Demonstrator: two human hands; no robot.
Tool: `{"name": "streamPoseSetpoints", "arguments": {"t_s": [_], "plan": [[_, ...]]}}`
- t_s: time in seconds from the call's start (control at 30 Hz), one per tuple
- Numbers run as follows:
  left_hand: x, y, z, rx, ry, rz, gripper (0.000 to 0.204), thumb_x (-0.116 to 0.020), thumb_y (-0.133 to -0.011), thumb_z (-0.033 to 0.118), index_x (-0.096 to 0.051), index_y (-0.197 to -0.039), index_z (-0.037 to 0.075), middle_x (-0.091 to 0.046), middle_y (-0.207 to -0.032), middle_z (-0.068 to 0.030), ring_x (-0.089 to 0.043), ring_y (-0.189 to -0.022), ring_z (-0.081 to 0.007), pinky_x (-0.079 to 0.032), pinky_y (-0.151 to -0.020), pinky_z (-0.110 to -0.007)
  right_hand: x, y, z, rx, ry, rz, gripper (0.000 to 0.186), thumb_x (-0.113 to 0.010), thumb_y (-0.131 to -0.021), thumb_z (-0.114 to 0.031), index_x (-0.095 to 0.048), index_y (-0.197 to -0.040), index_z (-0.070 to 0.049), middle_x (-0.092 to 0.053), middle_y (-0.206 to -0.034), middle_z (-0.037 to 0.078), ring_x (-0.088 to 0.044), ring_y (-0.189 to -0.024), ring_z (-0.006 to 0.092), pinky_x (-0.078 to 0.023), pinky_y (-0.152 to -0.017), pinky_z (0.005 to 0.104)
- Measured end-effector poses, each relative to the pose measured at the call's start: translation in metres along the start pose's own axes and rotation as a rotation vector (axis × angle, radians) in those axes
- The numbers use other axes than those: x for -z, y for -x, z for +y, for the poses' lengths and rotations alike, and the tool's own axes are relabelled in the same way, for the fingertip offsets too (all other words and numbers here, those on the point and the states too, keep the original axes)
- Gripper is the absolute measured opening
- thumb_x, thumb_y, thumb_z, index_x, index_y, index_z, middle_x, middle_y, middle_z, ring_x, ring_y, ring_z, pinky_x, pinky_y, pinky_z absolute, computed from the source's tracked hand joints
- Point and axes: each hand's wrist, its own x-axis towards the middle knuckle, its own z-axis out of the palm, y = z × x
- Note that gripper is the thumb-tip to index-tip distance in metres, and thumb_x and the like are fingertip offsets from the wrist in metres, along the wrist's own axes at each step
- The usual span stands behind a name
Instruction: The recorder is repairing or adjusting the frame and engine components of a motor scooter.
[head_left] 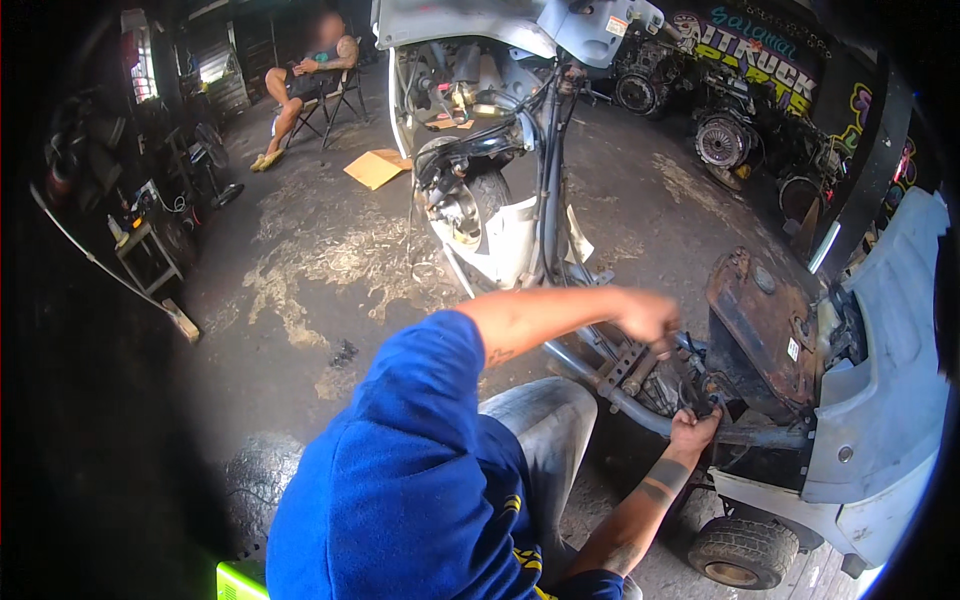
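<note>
My left hand reaches in from the blue sleeve across the stripped scooter frame, blurred by motion above the engine area; its fingers are not clear. My right hand is below it, fingers closed around a small dark part among the engine fittings, too hidden to name. A rusty brown panel leans just to the right, beside the pale grey rear body panel. A small wheel sits under that rear end.
The scooter's front section with bare tubing rises ahead. A person sits in a folding chair at back left, near flat cardboard. A small stand is at left. Large engines line the right wall. A green object is at bottom.
</note>
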Motion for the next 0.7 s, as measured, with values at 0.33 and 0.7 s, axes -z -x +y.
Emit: {"name": "streamPoseSetpoints", "arguments": {"t_s": [0.33, 0.7], "plan": [[0.016, -0.037, 0.045, -0.252, 0.242, -0.204, 0.045, -0.068, -0.083, 0.044, -0.069, -0.091, -0.001, -0.067, -0.074, -0.0098, -0.062, -0.063, -0.019, -0.05, -0.058, -0.032, 0.012, -0.012, -0.013, -0.304, -0.34, -0.171, 0.038, -0.046, -0.09, -0.04, -0.058, -0.1, -0.004, -0.055, -0.067, 0.011, -0.036, -0.035, 0.0113, -0.03, -0.037, 0.0236], [-0.189, -0.106, -0.035, 0.508, 1.487, -0.099, 0.028, -0.061, -0.085, 0.04, -0.069, -0.089, 0.014, -0.068, -0.094, -0.0009, -0.057, -0.09, -0.0156, -0.04, -0.077, -0.038, -0.013, -0.003, -0.004, -0.113, -0.143, -0.019, 0.064, -0.036, -0.094, -0.061, -0.056, -0.106, -0.001, -0.058, -0.079, 0.013, -0.038, -0.04, 0.0107, -0.027, -0.032, 0.02]]}}
